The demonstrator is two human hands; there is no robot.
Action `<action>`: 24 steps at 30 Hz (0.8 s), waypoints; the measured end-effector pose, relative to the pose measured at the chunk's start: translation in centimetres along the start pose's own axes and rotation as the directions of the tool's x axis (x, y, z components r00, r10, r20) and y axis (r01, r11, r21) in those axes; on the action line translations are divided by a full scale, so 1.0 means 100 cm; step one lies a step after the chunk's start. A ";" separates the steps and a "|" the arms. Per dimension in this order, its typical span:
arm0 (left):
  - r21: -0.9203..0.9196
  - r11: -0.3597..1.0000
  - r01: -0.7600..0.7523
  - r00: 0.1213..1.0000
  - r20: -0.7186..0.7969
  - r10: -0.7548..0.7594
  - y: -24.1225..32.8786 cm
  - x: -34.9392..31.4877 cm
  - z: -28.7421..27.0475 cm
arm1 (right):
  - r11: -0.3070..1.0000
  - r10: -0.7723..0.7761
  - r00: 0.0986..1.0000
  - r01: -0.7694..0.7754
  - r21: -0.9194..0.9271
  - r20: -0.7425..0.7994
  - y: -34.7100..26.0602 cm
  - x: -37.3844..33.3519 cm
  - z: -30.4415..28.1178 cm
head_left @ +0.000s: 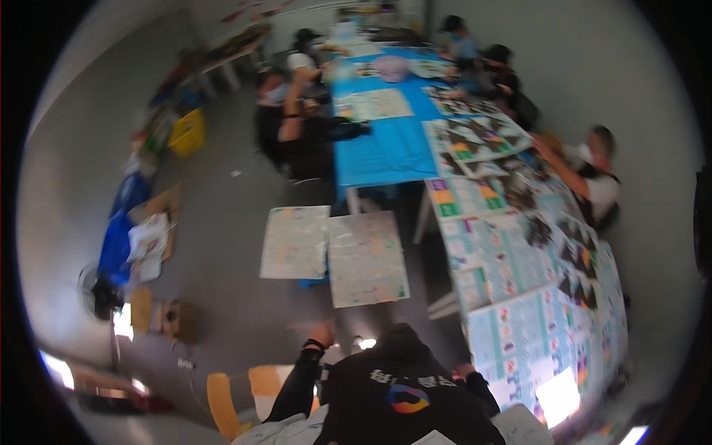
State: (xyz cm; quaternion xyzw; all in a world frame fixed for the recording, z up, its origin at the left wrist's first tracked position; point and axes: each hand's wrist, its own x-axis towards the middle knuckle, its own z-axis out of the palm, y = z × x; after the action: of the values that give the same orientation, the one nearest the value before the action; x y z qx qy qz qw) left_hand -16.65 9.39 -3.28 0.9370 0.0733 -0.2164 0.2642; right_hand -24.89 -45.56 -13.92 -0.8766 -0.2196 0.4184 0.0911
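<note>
My left hand (322, 332), at the end of a black sleeve with a dark band at the wrist, is held out in front of me. It is blurred and no object shows in it. Beyond it lie two pale printed sheets, a left sheet (295, 242) and a larger right sheet (367, 259), side by side with a bit of blue under them. My right hand (464, 369) is low beside my black hooded top (404, 382), close to a long table (512, 334) covered with printed sheets. Its fingers are mostly hidden.
A blue-covered table (382, 156) stands ahead, with people seated along both sides. A yellow crate (187, 133), blue bags (119, 245) and a cardboard box (178, 320) line the left. Behind my left arm is a yellowish chair (222, 404). Dark clumps (538, 231) lie on the right table.
</note>
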 end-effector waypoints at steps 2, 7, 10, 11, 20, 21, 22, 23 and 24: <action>-0.125 0.963 0.239 0.954 0.214 -0.209 -0.030 -0.007 0.046 | 0.998 -0.038 0.999 0.036 -0.045 -0.027 0.009 -0.010 0.008; -0.042 0.952 0.303 0.815 0.529 -0.236 -0.118 -0.084 0.112 | 0.979 -0.134 0.991 0.129 -0.158 -0.022 0.028 0.015 0.005; -0.267 0.751 0.604 0.746 0.522 -0.414 -0.089 -0.087 0.094 | 0.961 -0.014 0.997 0.034 -0.276 0.074 0.028 0.025 -0.008; -0.344 0.698 0.628 0.746 0.521 -0.415 -0.090 -0.088 0.095 | 0.961 -0.016 0.997 0.037 -0.275 0.079 0.024 0.025 -0.013; -0.596 0.622 0.508 0.861 0.329 -0.388 -0.144 -0.056 0.128 | 0.901 0.030 0.993 -0.078 0.426 0.119 -0.024 0.023 -0.086; -0.597 0.622 0.506 0.862 0.338 -0.378 -0.131 -0.051 0.120 | 0.901 0.042 0.992 -0.090 0.425 0.120 -0.023 0.022 -0.084; -0.507 0.697 0.508 0.861 0.320 -0.396 -0.113 -0.048 0.107 | 0.855 0.095 0.986 -0.152 0.496 0.139 -0.017 0.022 -0.076; -0.403 0.766 0.502 0.863 0.295 -0.411 -0.099 -0.043 0.095 | 0.795 0.142 0.977 -0.207 0.570 0.157 -0.011 0.021 -0.067; -0.402 0.763 0.507 0.860 0.291 -0.419 -0.097 -0.042 0.090 | 0.797 0.134 0.978 -0.202 0.569 0.159 -0.007 0.021 -0.060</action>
State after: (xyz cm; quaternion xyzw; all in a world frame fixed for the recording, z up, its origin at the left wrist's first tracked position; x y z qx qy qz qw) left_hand -26.21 12.74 -12.81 0.7739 0.3280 -0.3366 0.4244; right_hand -19.32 -43.84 -11.29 -0.7978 -0.0072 0.5200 0.3052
